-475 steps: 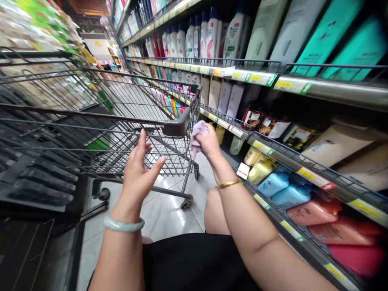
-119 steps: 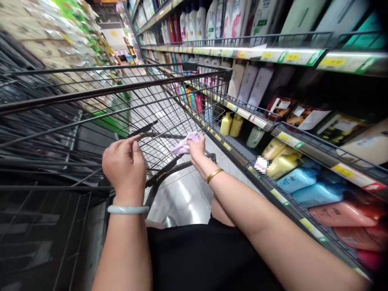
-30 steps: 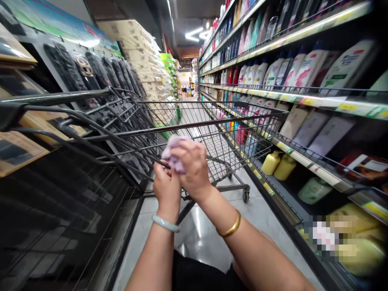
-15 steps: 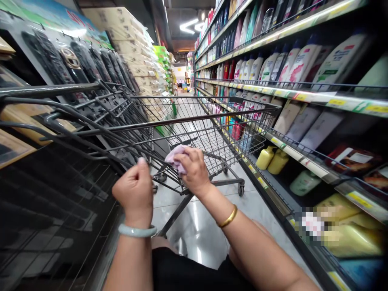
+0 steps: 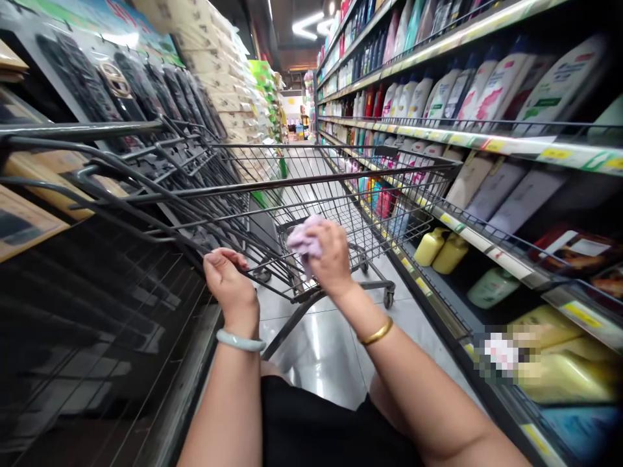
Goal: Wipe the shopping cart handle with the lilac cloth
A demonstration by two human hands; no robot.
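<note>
A dark wire shopping cart stands in front of me, tipped so its basket faces me. My right hand is closed on a crumpled lilac cloth and presses it against the cart's lower wire grid. My left hand is curled round a wire bar at the basket's lower left corner. A pale green bangle sits on my left wrist and a gold one on my right.
Shelves of shampoo and soap bottles run along the right. Yellow bottles stand on a low shelf. A dark display rack fills the left. The tiled aisle floor runs ahead past stacked cartons.
My right hand has shifted right and a little up with the cloth. My left hand has dropped from mid-air onto the cart's wire.
</note>
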